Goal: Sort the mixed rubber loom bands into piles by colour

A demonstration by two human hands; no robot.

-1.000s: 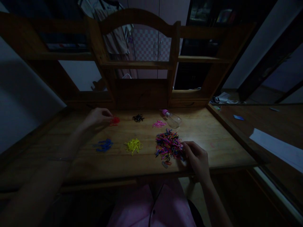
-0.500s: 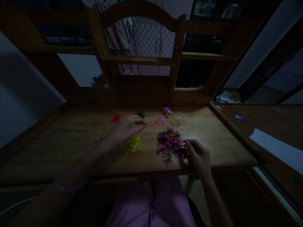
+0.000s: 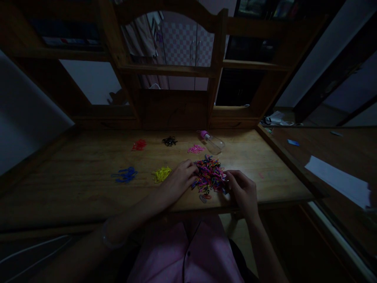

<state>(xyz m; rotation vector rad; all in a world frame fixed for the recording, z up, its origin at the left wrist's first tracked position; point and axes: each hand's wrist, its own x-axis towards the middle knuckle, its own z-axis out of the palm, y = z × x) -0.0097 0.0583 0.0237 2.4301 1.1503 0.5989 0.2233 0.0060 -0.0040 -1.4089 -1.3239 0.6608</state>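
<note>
A heap of mixed-colour small loops (image 3: 209, 173), which look like rubber bands, lies on the wooden desk in front of me. At the heap's left edge is my left hand (image 3: 183, 175), its fingers bent together and the tips in among the bands. My right hand (image 3: 243, 190) rests at the right edge, thumb and forefinger pinched against the bands; what lies between them is too dark to make out. Left of the heap is a yellow pile (image 3: 161, 174), close to my left hand. A pink pile (image 3: 196, 149) lies just behind the heap.
Farther off are a black pile (image 3: 170, 141), a red pile (image 3: 139, 145) and a blue pile (image 3: 126, 174). A clear bulb-shaped bottle (image 3: 215, 144) with a pink cap lies behind the heap. Wooden shelving (image 3: 173, 110) rises behind; white paper (image 3: 337, 179) lies on the right-hand surface.
My left hand has moved right and nearer, from above the desk by the black and yellow piles down to the mixed heap. The blue and black piles now show fully. My right hand stays at the heap.
</note>
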